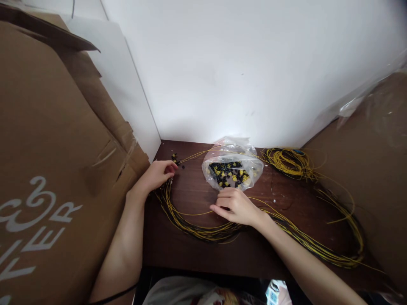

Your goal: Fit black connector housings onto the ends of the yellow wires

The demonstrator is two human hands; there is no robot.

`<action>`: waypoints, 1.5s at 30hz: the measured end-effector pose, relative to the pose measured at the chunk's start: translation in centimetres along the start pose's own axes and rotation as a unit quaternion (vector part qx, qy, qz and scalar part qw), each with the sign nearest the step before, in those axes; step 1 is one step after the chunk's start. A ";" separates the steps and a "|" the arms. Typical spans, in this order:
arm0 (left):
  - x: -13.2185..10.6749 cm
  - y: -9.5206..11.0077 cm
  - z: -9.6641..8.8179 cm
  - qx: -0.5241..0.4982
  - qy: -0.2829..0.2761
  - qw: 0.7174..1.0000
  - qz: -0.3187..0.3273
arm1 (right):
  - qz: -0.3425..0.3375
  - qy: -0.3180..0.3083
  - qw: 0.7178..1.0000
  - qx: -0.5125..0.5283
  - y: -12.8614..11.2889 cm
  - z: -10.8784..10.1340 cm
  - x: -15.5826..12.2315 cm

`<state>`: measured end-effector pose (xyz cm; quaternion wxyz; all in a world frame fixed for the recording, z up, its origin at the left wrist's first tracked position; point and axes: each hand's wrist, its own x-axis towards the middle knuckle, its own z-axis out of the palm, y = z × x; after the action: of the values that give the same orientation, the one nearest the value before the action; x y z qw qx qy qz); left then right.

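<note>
Lots of small blk/yellow parts [229, 173] in a clear bag [257, 163] on the dark surface [187, 259]; call that clock ctr. Left hand [158, 174] is at 9, fingers curled by one end of the wire bundle [205, 234], which sweeps 8 to 4. Right hand [237, 207] is at 6, fingers bent. Can't tell if either's gripping smth. Yellow coil [288, 164] at 3. IMO best to pinch one wire near its tip, rest kept flat, so nothing tangles.

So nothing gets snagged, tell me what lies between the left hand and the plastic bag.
Head view: brown tabletop, a small black piece near the left hand and, toward the wall, yellow wires reaching the plastic bag.
</note>
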<state>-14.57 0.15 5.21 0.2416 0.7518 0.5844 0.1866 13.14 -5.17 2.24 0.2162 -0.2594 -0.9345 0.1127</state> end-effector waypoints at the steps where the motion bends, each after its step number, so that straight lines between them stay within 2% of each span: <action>1: 0.0 0.0 0.0 0.002 0.005 1.000 0.003 | 0.001 -0.001 1.000 -0.002 0.0 0.0 0.0; 12: 0.1 0.1 0.5 -0.034 0.014 0.998 0.049 | -0.003 -0.004 1.000 -0.016 0.1 0.0 -0.1; 21: 0.2 0.7 0.7 -0.056 0.019 0.998 0.030 | 0.000 -0.008 1.000 -0.013 0.1 0.1 -0.2; 28: 0.3 0.8 0.7 -0.131 0.046 0.989 0.043 | 0.001 -0.011 1.000 -0.015 0.1 -0.2 -0.2; 35: 0.2 2.1 1.0 -0.201 0.077 0.975 0.048 | 0.001 -0.004 1.000 -0.018 0.2 -0.1 -0.3; 40: 0.3 2.7 1.8 -0.229 0.035 0.971 0.065 | 0.018 -0.001 1.000 -0.007 -0.1 -0.2 0.0; 45: 0.3 3.0 2.1 -0.246 -0.003 0.968 0.051 | 0.036 0.017 0.999 0.016 -0.2 -0.5 0.1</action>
<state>-10.97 -0.43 5.24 0.4112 0.6989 0.4805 0.3341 13.19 -5.27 2.77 0.2324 -0.2913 -0.9187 0.1310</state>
